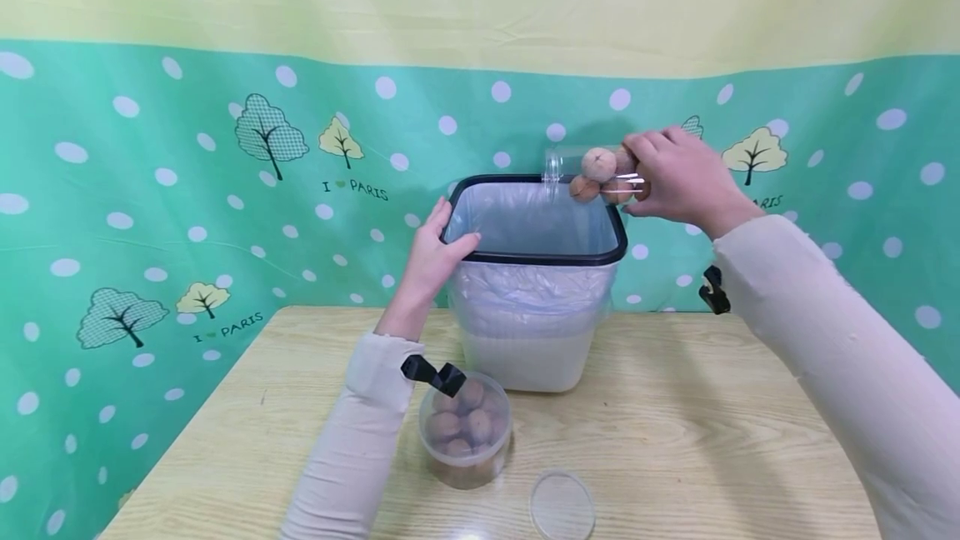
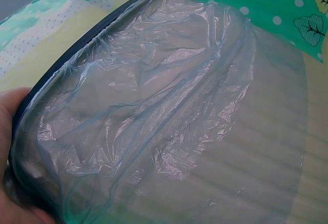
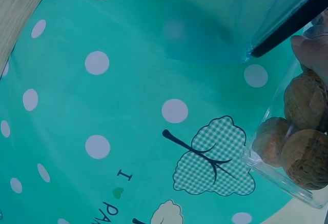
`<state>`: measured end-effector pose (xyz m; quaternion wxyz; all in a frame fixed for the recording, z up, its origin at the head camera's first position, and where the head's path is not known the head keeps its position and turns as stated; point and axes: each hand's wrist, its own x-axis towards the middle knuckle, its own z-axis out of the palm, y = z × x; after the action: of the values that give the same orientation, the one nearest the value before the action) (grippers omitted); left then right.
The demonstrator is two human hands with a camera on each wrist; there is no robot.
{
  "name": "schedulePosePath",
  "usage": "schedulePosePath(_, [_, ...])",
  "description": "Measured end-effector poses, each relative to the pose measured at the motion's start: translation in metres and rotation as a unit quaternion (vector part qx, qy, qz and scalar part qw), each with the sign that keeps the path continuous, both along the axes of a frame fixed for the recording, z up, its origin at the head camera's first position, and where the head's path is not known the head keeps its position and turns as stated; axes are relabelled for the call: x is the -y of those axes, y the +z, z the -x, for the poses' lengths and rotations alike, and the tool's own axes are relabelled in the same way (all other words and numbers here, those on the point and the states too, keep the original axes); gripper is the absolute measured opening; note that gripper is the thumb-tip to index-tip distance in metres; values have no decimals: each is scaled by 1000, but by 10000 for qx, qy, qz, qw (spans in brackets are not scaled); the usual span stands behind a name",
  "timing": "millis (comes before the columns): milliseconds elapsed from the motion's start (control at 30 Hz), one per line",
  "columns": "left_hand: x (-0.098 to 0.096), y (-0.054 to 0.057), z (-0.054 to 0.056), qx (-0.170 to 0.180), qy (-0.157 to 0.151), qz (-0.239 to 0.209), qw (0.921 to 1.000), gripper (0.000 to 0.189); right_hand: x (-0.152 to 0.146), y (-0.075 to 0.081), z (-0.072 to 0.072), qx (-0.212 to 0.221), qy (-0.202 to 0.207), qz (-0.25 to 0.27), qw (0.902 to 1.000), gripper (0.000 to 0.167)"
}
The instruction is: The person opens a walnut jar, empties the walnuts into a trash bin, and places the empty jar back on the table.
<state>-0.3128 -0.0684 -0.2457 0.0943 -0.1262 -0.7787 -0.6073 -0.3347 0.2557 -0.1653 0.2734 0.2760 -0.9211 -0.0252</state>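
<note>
A white trash bin (image 1: 525, 361) with a black rim stands upright, lined with a thin bluish plastic bag (image 2: 138, 106) folded over its edge. My left hand (image 1: 431, 261) grips the rim at the left corner, thumb on the near side. Above the bin's right rear edge, my right hand (image 1: 682, 177) holds a clear jar (image 1: 553, 172) by its base end. The jar lies nearly sideways, its uncapped mouth pointing left over the bin. Several walnuts (image 1: 599, 165) are inside it; the right wrist view shows walnuts (image 3: 307, 157) gathered near the jar's base.
On the wooden table (image 1: 697, 407), a round translucent tub (image 1: 468, 469) of walnuts stands in front of the bin, close to the left forearm. A clear round lid (image 1: 562, 507) lies to its right. A green and yellow patterned cloth (image 1: 195, 123) hangs behind the table.
</note>
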Motion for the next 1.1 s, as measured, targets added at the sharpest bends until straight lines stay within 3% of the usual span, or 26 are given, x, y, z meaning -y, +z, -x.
schedulePosePath(267, [1,0,0,-6,-11,52,10000,77,1,1,0,-164,132,-180,9996,65])
schedulePosePath(533, [2,0,1,1,-20,87,10000,77,6,1,0,-374,72,-335,9987,69])
schedulePosePath(767, [2,1,0,19,-45,75,10000,77,5,-1,0,-150,-110,-194,9996,78])
schedulePosePath(1100, [1,1,-1,48,-46,56,10000,76,2,-4,2,-179,-51,-272,9995,81])
